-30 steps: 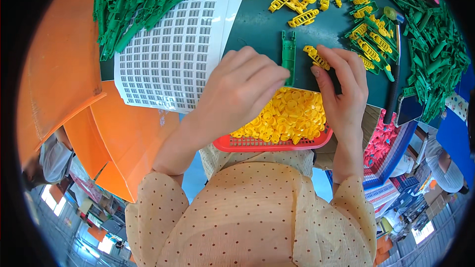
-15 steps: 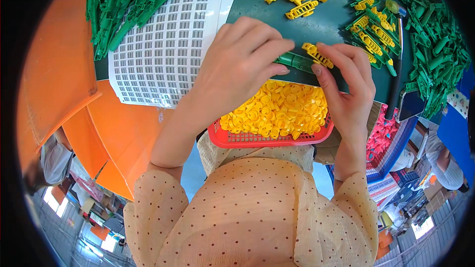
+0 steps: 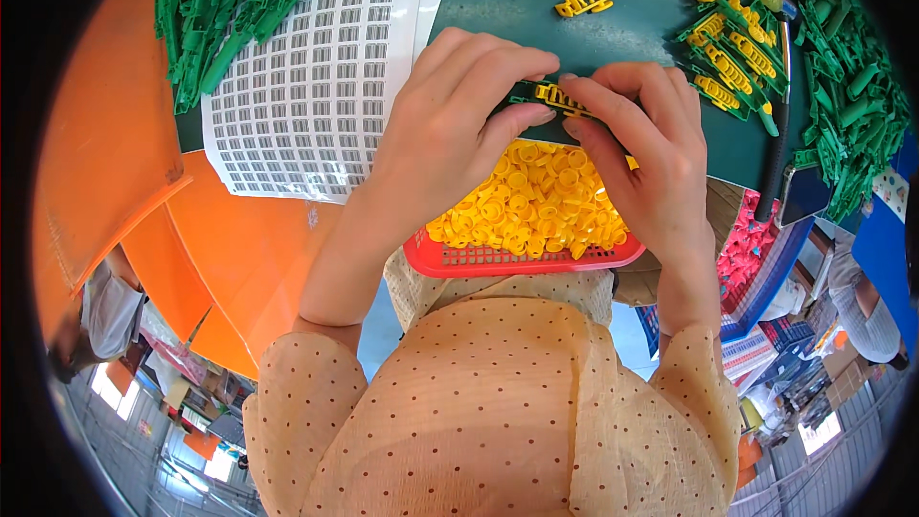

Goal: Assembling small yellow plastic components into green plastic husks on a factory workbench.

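Pinching a green strip (image 3: 525, 93) fitted with a yellow insert (image 3: 563, 99), left hand (image 3: 450, 134) and right hand (image 3: 646, 148) meeting fingertip to fingertip, just above a red basket (image 3: 517, 257) of yellow caps (image 3: 536, 201) at the table's near edge. Left: white label sheet (image 3: 306, 86). Far right: finished green-and-yellow pieces (image 3: 732, 57) beside a hammer (image 3: 780, 105).

Bright, even daylight, colours vivid. Soft shadows fall under both hands onto the bench (image 3: 613, 29). Focus is sharp centrally; fisheye bending and a black rim crowd the edges.
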A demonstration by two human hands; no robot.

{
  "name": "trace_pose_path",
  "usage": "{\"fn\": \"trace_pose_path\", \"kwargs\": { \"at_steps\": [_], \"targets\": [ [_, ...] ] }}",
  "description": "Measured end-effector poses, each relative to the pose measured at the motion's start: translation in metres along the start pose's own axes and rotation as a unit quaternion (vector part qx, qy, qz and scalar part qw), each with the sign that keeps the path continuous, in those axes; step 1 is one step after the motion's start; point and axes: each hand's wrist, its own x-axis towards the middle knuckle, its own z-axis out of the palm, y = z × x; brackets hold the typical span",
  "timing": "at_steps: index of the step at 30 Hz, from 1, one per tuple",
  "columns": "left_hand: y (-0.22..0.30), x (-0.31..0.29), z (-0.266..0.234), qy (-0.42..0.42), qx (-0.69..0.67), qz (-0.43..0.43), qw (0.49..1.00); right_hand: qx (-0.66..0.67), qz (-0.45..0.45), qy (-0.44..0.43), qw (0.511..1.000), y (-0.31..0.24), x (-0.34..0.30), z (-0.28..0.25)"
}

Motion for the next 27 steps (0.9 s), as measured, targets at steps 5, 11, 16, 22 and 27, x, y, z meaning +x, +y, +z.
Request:
{"fn": "trace_pose_path", "kwargs": {
  "at_steps": [5,11,16,22,27],
  "targets": [
    [0.0008,0.0015,0.0010,0.013,0.000,0.017,1.000,-0.015,-0.008,-0.001,1.000,-0.0036,0.0022,-0.0016],
    [-0.0028,0.0024,0.0035,0.020,0.036,0.057,0.998,-0.030,-0.006,-0.002,1.000,-0.0061,0.0051,-0.0005],
    [-0.0053,-0.0008,0.0041,0.026,0.044,0.082,0.995,-0.023,0.023,0.003,0.999,-0.0089,0.0034,0.0024],
    [-0.0071,-0.0015,0.0041,0.015,0.052,0.095,0.994,-0.028,0.008,-0.008,1.000,-0.0037,0.0055,0.0033],
    [-0.0054,0.0024,0.0030,0.000,0.097,0.110,0.989,-0.015,0.017,0.001,1.000,-0.0026,0.0059,0.0028]
  ]
}}
